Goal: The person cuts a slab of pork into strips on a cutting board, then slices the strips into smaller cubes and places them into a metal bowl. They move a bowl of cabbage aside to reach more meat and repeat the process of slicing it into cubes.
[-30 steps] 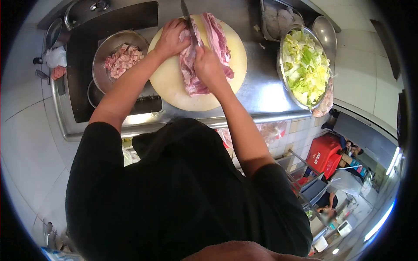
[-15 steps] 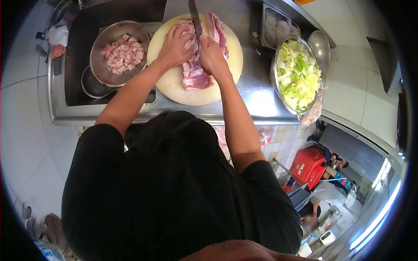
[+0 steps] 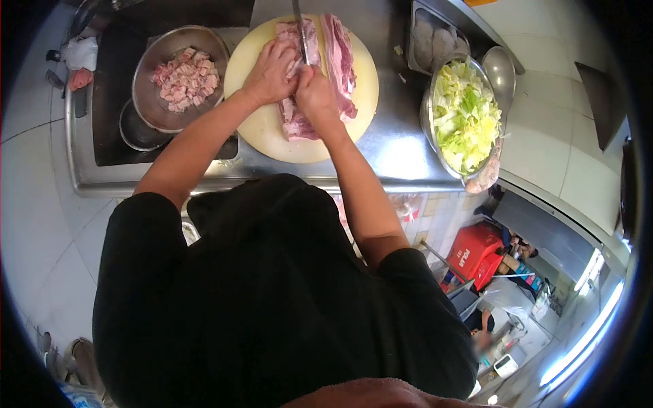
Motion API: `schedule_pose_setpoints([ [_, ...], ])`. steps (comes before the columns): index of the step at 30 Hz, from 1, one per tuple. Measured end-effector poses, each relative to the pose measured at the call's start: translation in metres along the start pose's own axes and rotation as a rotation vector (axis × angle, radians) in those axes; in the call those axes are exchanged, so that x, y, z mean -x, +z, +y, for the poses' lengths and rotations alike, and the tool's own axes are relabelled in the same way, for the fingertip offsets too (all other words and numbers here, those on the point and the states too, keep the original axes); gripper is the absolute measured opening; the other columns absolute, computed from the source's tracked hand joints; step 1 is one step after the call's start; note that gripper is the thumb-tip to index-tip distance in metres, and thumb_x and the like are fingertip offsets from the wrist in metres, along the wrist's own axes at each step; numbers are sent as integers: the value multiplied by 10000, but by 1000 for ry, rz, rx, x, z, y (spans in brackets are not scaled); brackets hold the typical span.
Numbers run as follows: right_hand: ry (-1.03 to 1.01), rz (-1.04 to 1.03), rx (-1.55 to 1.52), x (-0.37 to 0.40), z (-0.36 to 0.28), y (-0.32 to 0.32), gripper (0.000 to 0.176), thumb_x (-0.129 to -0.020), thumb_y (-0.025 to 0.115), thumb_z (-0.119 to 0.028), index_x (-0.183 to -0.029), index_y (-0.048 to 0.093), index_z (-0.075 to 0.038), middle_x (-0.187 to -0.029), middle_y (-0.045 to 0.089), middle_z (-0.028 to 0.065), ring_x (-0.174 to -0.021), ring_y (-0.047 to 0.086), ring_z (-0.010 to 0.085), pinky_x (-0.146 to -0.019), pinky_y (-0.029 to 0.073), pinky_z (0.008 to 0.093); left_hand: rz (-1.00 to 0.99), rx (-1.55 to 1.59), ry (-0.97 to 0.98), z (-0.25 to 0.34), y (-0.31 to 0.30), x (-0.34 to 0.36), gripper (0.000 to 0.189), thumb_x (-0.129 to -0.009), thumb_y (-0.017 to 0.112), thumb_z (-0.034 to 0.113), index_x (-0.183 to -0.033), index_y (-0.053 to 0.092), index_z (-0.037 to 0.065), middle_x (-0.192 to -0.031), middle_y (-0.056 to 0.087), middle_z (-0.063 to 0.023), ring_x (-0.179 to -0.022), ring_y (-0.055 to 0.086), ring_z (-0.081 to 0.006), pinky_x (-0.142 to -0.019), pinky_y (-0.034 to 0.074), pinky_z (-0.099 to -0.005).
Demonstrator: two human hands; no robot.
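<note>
A slab of raw pork (image 3: pixel 294 129) lies lengthwise on the round, pale cutting board (image 3: pixel 255 136). My left hand (image 3: pixel 272 73) rests on the slab's left side, fingers curled and pressing it down. The knife (image 3: pixel 299 27) is in the closed fist of my right hand (image 3: pixel 317 98), its handle hidden in the grip. Its blade points away from me and overlaps the slab, close beside my left fingertips. A long separate strip of pork (image 3: pixel 340 61) lies just right of the slab, with a narrow band of board between them.
On the left, a metal bowl (image 3: pixel 143 88) of cubed meat (image 3: pixel 187 78) stands in the sink (image 3: pixel 109 146). To the right is a colander (image 3: pixel 428 126) of chopped lettuce (image 3: pixel 466 115), with a metal container (image 3: pixel 416 51) behind it. A red cooler box (image 3: pixel 476 251) and another person's arm (image 3: pixel 486 319) appear lower right.
My right hand and the knife have shifted left, nearer my left hand, exposing more of the pork strip's near end. The whole view has drifted slightly.
</note>
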State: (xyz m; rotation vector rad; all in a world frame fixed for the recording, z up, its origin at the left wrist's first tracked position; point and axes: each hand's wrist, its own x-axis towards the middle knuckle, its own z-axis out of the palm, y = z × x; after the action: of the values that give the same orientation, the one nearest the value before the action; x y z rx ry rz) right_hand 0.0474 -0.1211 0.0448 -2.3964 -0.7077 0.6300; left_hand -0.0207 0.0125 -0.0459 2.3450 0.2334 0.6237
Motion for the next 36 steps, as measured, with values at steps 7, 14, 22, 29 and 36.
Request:
schedule_pose_setpoints([
  [7,-53,7,-72,-16,12,-14,577,-1089,336,-396,-1173,659,75,-1132,656,379,-1137,599,549,-1004,471,531,-42,-66,115,45,-6,48,566,-804,723,291,-1281,577,24,-1446,475,-202,-1396,393,-439,-1166,326,-538],
  [14,182,-228,-68,24,1,-56,619,-1091,307,-443,-1205,633,71,-1016,688,332,-919,682,464,-869,535,490,-10,-48,53,54,-4,52,507,-789,720,282,-1223,585,56,-1382,488,-175,-1369,418,-403,-1130,348,-517],
  [22,434,-297,-178,131,-9,-80,546,-1102,361,-450,-1122,606,37,-739,668,239,-558,666,342,-538,530,466,5,-73,21,58,-2,51,497,-744,740,275,-1180,617,70,-1318,515,-172,-1327,444,-403,-1094,377,-515],
  [29,138,-126,-11,87,19,-34,508,-1099,353,-382,-1245,615,29,-1091,656,390,-1110,594,575,-983,474,585,-14,-86,37,50,7,51,517,-762,733,306,-1212,625,77,-1365,532,-131,-1335,436,-394,-1108,390,-526],
  [36,368,-258,-154,67,-1,-54,585,-1103,316,-459,-1220,613,31,-747,673,230,-598,685,371,-577,568,480,25,-62,41,50,5,49,504,-751,735,277,-1193,619,65,-1359,532,-151,-1322,436,-421,-1105,380,-535],
])
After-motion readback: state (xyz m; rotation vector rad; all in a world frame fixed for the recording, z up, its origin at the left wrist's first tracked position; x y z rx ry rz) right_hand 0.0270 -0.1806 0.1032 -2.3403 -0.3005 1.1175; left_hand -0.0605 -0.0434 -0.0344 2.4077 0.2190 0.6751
